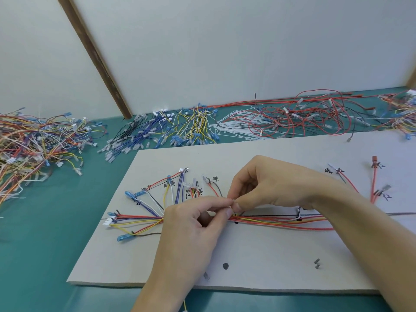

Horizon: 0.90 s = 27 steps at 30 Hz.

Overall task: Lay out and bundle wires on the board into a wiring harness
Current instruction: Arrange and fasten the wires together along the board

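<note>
Both hands (193,219) (263,183) pinching wire bundle (270,220) mid-board (258,262), bare surface toward near edge.

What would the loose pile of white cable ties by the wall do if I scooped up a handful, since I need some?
The white cable ties are thin straight strips, so probably light and springy. They lie criss-crossed and loose, so some would likely slip out. Red wires overlap them and may drag along.
</note>
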Tool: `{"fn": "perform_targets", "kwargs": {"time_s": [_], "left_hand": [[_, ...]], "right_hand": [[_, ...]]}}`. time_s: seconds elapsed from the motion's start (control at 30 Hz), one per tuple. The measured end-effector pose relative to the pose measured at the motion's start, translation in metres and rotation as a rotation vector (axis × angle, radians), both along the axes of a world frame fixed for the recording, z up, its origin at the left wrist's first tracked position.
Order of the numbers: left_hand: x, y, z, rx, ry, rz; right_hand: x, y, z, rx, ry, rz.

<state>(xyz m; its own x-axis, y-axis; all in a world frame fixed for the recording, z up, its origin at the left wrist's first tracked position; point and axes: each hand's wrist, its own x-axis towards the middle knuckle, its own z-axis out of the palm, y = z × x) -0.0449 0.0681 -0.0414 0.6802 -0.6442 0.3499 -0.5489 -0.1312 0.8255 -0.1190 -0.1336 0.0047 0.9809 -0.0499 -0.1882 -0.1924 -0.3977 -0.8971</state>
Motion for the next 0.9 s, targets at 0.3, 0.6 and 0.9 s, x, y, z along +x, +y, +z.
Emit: {"fn": "perform_targets", "kwargs": {"time_s": [0.3, 0.6, 0.9], "left_hand": [[0.001, -0.0004, 0.0013, -0.004, 0.062, 0.01], [-0.0015, -0.0014, 0.0062, 0.004, 0.14, 0.017], [0.0001, -0.0078, 0.0068, 0.023, 0.202, 0.033]], "right_hand": [[-0.0036, -0.0033, 0.0077, -0.008, 0.013, 0.023], [-0.0038, -0.0019, 0.0062, 0.033, 0.016, 0.002], [-0.0028, -0.0001, 0.0039, -0.002, 0.008, -0.026]]}}
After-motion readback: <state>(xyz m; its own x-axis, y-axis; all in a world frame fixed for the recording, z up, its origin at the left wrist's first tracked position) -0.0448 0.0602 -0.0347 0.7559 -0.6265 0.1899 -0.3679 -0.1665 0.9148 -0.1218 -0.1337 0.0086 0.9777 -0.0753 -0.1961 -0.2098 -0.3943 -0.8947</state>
